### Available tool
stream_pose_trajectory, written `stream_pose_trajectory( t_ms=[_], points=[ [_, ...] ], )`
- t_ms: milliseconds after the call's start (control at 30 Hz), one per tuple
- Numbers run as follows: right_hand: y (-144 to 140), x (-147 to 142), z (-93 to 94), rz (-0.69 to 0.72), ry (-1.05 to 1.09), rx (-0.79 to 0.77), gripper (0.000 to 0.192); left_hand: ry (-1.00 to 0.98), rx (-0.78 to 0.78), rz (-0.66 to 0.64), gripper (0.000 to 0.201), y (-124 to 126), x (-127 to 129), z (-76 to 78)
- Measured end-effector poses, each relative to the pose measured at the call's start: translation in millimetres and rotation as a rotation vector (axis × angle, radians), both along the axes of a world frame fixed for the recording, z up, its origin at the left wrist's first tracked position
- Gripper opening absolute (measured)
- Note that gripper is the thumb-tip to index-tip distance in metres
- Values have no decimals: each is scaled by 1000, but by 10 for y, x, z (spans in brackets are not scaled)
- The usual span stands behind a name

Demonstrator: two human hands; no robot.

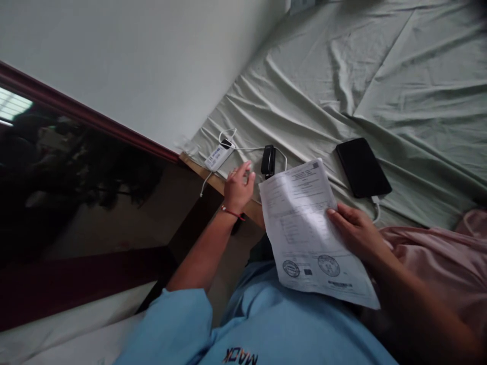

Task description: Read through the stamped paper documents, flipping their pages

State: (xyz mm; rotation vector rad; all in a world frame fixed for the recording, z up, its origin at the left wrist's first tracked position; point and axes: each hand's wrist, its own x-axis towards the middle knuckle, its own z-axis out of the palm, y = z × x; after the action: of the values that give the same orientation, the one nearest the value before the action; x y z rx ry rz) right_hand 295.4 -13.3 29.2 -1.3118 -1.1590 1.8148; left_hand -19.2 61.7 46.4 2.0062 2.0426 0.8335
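My right hand [353, 228] grips the right edge of a printed sheet of paper [300, 223], thumb on top and fingers behind it. Two round stamps show near the sheet's lower edge. Empty, with its fingers loosely apart, my left hand [239, 186] hovers at the edge of the cloth-covered surface. Just to its right lies a black stapler [268, 161], apart from the fingers. Beyond the left hand is a white labelled object [218, 158], perhaps a small box or power strip, with a white cable [247, 148] running across it.
A black tablet or large phone [363, 167] with a white cable plugged in lies on the wrinkled pale green sheet [418, 101]. Pink cloth [429, 263] is at the right. A wall [152, 66] and a dark-red-framed mirror or glass pane [76, 167] stand on the left.
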Motion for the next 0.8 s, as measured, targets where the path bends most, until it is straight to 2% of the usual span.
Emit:
stream_pose_trajectory(
  t_ms=[100, 200, 300, 400, 533, 633, 800],
  points=[
    [-22, 20, 41, -23, 132, -27, 44, -559, -129, 218, 40, -330, 6, -17],
    [-30, 20, 18, -122, 131, 15, 44, -1092, -443, 132, 59, -736, 213, -37],
    [-19, 24, -41, -202, 1, 131, 40, -1319, -578, 100, 75, -1018, 467, -69],
    [-6, 44, -72, -209, -155, 216, 39, -1430, -610, 83, 86, -1087, 609, -121],
    [-1, 71, -45, -201, -227, 252, 39, -1475, -611, 77, 73, -1032, 636, -186],
    [2, 74, -7, -200, -211, 243, 37, -1424, -585, 100, 62, -1015, 649, -235],
    [17, 55, 22, -257, -183, 218, 36, -1250, -412, 143, 56, -972, 653, -367]
  ],
)
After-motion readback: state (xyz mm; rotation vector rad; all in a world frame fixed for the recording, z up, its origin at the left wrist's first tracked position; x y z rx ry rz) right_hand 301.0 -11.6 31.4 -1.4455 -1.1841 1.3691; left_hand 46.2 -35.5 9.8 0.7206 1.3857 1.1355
